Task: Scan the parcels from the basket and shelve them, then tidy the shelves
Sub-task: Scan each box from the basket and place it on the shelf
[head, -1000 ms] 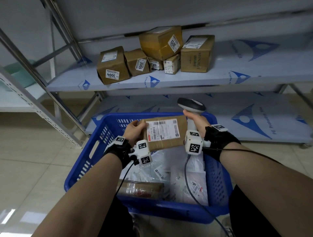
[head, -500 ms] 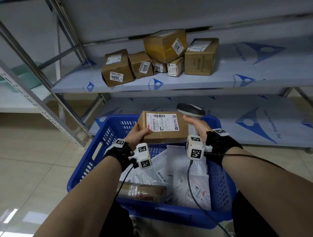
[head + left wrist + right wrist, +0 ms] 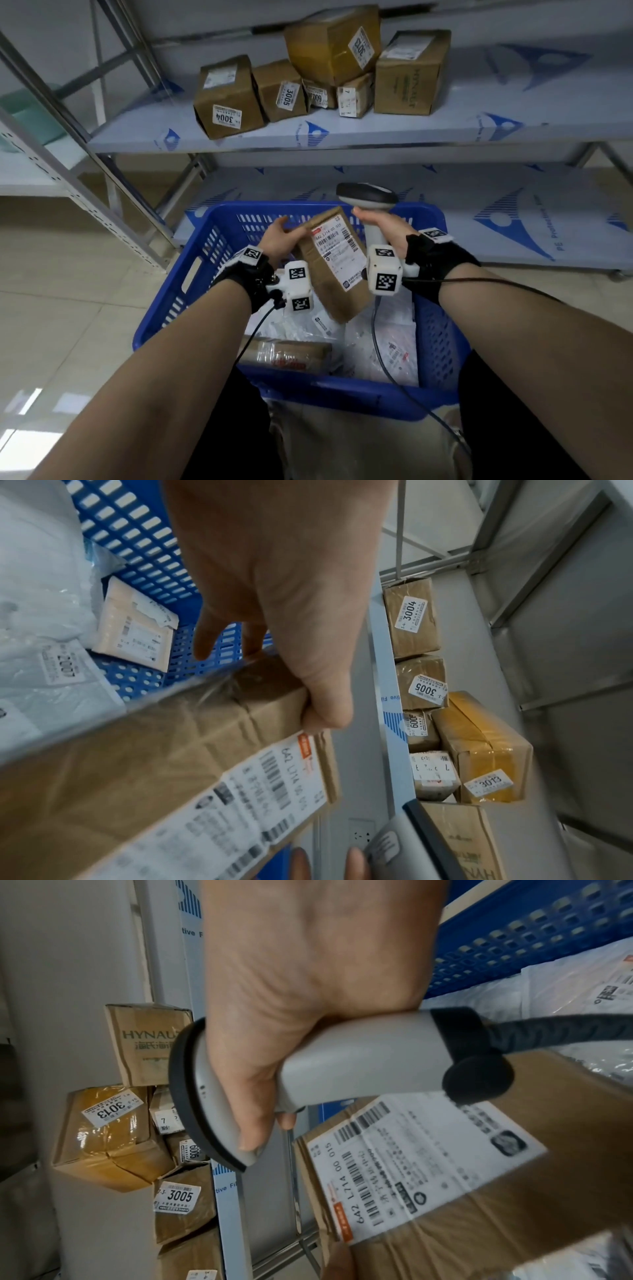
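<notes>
Holding parcel (image 3: 330, 263) by its far corner, left hand (image 3: 279, 240) grip, label up

Both bare forearms reach forward, each wrist strapped with a black band and a white tagged camera block. The left hand (image 3: 279, 240), toward 11 o'clock, grips the top corner of a tilted brown parcel (image 3: 334, 267), thumb pressed on its edge. The right hand (image 3: 383, 233), toward 1 o'clock, wraps the handle of a grey scanner (image 3: 368, 198).
</notes>
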Action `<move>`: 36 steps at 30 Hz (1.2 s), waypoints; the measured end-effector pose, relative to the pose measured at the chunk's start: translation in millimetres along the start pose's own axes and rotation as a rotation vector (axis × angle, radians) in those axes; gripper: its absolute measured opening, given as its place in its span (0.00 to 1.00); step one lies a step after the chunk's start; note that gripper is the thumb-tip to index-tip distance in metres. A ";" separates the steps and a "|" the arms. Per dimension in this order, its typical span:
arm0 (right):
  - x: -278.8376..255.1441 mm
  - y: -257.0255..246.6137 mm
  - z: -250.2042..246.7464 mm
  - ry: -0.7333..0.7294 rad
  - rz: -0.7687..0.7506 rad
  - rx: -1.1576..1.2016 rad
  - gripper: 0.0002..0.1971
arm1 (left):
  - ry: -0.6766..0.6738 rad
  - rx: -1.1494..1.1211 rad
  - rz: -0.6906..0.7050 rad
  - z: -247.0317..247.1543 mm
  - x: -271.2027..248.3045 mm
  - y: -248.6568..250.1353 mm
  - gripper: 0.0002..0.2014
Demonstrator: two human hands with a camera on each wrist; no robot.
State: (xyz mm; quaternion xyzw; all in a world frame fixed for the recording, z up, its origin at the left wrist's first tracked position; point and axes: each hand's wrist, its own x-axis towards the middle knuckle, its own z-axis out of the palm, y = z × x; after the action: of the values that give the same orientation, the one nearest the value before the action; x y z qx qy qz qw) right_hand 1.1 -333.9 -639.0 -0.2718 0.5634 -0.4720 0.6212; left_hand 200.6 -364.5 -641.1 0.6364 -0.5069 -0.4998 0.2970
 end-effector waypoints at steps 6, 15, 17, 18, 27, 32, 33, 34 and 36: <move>-4.1 1.8 1.7 -0.077 0.058 0.028 0.27 | 0.071 -0.069 -0.019 -0.4 6.2 2.8 0.39; -5.4 0.9 -1.6 -0.078 0.074 0.128 0.24 | -0.093 -0.023 0.033 -0.6 5.5 1.5 0.28; -3.8 2.4 -1.4 -0.081 0.080 0.131 0.25 | -0.003 -0.034 0.038 0.1 8.5 0.1 0.27; -4.4 2.9 -1.2 -0.094 0.093 0.137 0.25 | 0.024 -0.030 0.026 -0.5 9.0 -0.4 0.27; -10.5 -3.9 -1.7 -0.075 0.096 0.124 0.22 | -0.353 0.034 -0.038 0.7 5.2 -2.1 0.45; -12.7 -4.3 2.9 -0.019 0.063 0.042 0.28 | -0.226 0.052 0.018 -2.5 4.2 -1.1 0.30; -7.5 -1.7 2.6 -0.005 0.061 0.009 0.36 | -0.186 0.053 0.029 -2.7 5.8 -1.9 0.28; 6.6 5.8 -1.4 0.007 0.055 -0.015 0.45 | -0.155 0.048 0.032 -3.2 7.7 -3.3 0.28; 32.4 18.9 -7.9 0.033 0.047 -0.063 0.58 | -0.101 0.026 0.043 -4.6 10.2 -6.1 0.34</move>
State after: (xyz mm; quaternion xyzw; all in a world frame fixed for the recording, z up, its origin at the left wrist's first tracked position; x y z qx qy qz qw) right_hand -3.8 -353.6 -671.6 -0.2701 0.5944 -0.4439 0.6138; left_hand 206.9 -372.8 -648.4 0.6032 -0.5412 -0.5183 0.2733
